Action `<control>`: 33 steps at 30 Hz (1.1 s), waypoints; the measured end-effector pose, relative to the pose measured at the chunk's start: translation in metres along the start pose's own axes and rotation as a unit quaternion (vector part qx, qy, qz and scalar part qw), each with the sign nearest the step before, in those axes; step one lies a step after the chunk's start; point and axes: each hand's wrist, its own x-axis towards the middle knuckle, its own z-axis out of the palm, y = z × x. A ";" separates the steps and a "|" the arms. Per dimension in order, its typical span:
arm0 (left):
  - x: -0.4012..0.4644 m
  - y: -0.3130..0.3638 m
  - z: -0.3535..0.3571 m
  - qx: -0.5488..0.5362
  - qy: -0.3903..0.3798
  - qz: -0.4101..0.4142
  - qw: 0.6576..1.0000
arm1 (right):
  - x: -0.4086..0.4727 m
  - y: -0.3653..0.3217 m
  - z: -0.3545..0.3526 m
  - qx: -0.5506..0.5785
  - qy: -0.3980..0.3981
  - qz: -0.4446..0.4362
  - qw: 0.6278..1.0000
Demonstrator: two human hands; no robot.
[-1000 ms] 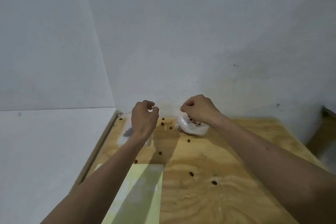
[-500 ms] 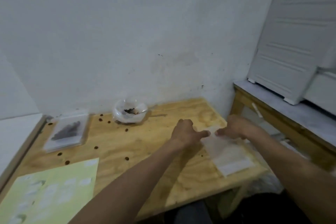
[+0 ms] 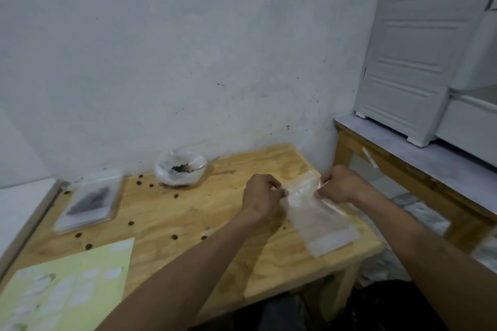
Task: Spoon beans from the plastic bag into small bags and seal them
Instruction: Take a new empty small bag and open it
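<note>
Both hands pinch the far end of an empty small bag [image 3: 320, 212] lying flat on the counter [image 3: 215, 212]: the left hand [image 3: 262, 193] on its left edge, the right hand [image 3: 339, 184] on its right, likely to pull the mouth apart for filling. Well left of and beyond that grip, the plastic bag [image 3: 180, 170] sits rolled open, beans [image 3: 180, 168] dark inside and what may be a spoon handle poking out. Farther left lies a filled bag [image 3: 90, 201]. Loose beans dot the wood between.

A pale green paper sheet [image 3: 67, 287] lay at the light wooden table's [image 3: 215, 223] near left corner; a white panelled plastic cabinet [image 3: 414, 48] stood on the marble-topped bench [image 3: 419, 158].
</note>
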 end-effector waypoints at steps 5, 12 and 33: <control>0.001 0.008 -0.023 -0.147 0.047 0.010 0.988 | -0.004 -0.010 -0.014 0.164 0.013 -0.033 0.986; 0.004 0.025 -0.106 -0.159 0.171 0.155 0.960 | -0.004 -0.074 -0.011 0.219 0.211 -0.154 0.940; -0.006 -0.070 -0.261 -0.175 0.243 0.030 0.954 | 0.020 -0.299 0.081 0.372 -0.099 -0.293 0.875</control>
